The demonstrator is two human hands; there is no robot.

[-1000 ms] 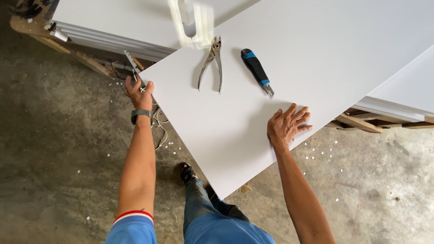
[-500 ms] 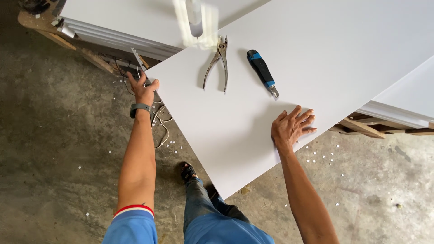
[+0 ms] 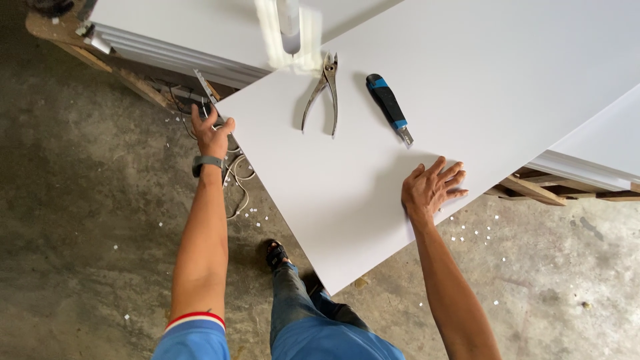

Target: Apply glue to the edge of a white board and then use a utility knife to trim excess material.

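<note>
Big white panel [image 3: 427, 133] lies flat on stacked panels and a wooden pallet [image 3: 533, 190], its near corner overhanging the concrete floor [image 3: 73, 233] toward 6 o'clock. Long axis runs approx 7-to-1 o'clock, pointed corner aimed at the person's legs. Left hand [image 3: 212, 133] is at the panel's left corner, approx 10 o'clock from the body, fingers curled tight on a thin metal blade/strip [image 3: 205, 87] that sticks up toward 11 o'clock along the panel edge; can't tell if it's a knife or a ruler. Right hand [image 3: 432, 188] is flat on the panel near its lower right edge, fingers spread apart, pressing down, holding nothing. Pliers [image 3: 323, 93] and a blue-black utility knife [image 3: 389, 108] lie loose on the panel at approx 12 o'clock, well apart from both hands, handles toward 6 and 11. Judging progress: white chips litter the floor, so some trimming looks done; panel edge at the left corner seems in hand now, no cut line visible across the face.
</note>
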